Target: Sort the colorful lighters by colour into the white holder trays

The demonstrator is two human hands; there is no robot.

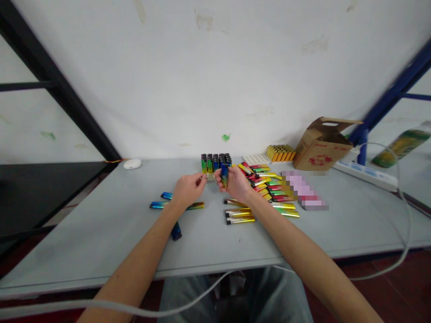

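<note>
Upright in my right hand (234,181) is a blue-green lighter-like stick (224,175), gripped between the fingers. My left hand (191,188) is closed in a pinch near the front of a pale holder (210,177); what it pinches, if anything, is too small to name. Behind both hands stand rows of black-topped, coloured sticks (216,162). Left of centre, several blue sticks (158,205) lie crossed, partly under my left forearm. A pile of red, yellow and green sticks (266,186) spreads right of my right hand, with gold ones (240,220) in front.
At the back right are a white tray with holes (256,159), a block of yellow cylinders (281,153) and an open cardboard box (319,148). A power strip (367,174) and pixelated pink item (303,190) lie right. A white case (132,163) sits back left; a cable (409,215) crosses the right.
</note>
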